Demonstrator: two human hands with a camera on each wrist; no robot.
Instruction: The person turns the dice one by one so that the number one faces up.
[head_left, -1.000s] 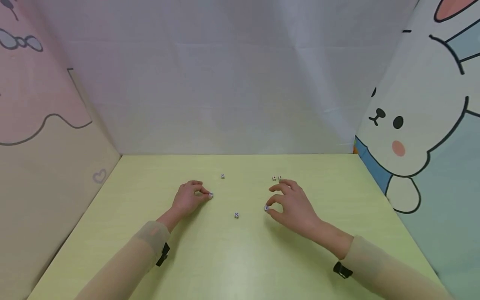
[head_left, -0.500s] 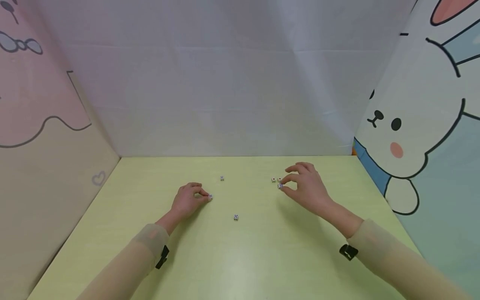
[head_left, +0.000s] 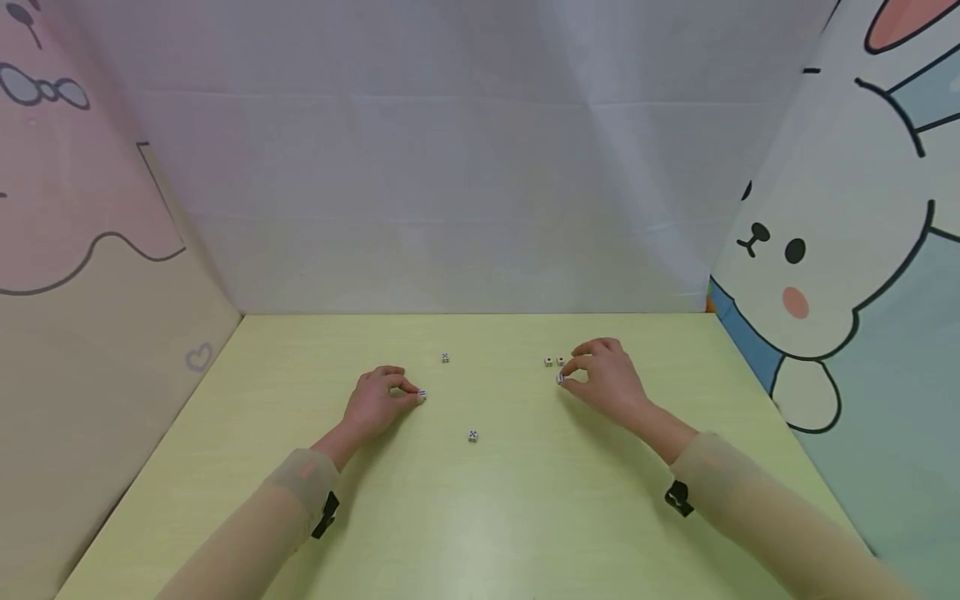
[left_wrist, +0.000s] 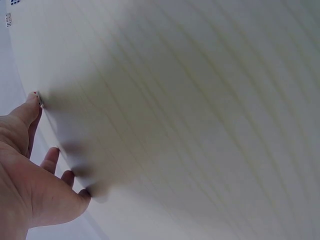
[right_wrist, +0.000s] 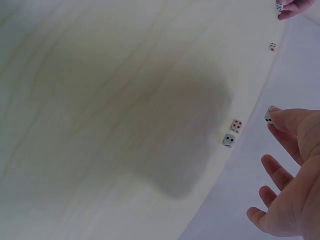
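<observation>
A pale backdrop [head_left: 480, 208] is standing along the far edge of the desk [head_left: 480, 525], which is stretching well past both hands toward its side edges. The left hand [head_left: 378, 398] is pinching a die [head_left: 422, 395] in a narrow grip; the right hand [head_left: 609, 379] is pinching another die [head_left: 560, 378], just before a dice pair [head_left: 548, 362]. A far die [head_left: 445, 357] and a near die [head_left: 472, 436] are lying between them. The right wrist view is showing blue pips on one of the pair, unreadable from the head.

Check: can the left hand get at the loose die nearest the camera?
Probably yes: nothing visible blocks the way from the left hand to the near die, though its held die likely must go down first.
</observation>
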